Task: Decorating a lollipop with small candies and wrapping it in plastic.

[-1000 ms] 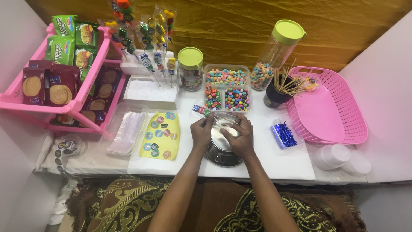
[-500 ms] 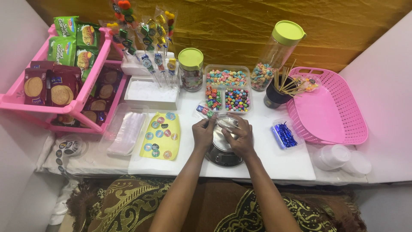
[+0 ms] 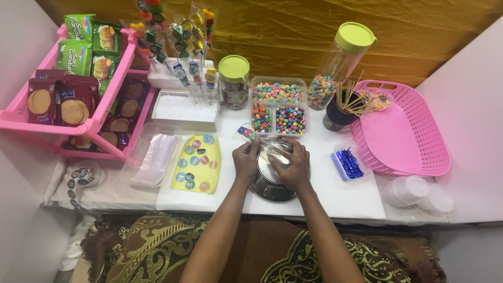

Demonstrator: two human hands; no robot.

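Both hands are working a clear bag over the round scale.
The left hand [image 3: 246, 159] and right hand [image 3: 295, 166] are pinching the clear bag [image 3: 275, 149] atop the round scale [image 3: 271, 181]; candy tray [image 3: 278, 106] at twelve o'clock, sticker sheet [image 3: 197, 162] at nine, blue twist ties [image 3: 347, 163] at three.

both hands [image 3: 272, 163] close tog., fingers curled.

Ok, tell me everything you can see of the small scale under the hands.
The kitchen scale is a small round one with a shiny metal platform and a dark front panel whose display is too small to read. It sits flat on the white table, just in front of the divided candy tray. The left hand and right hand cover most of its top, holding a clear plastic bag over it.
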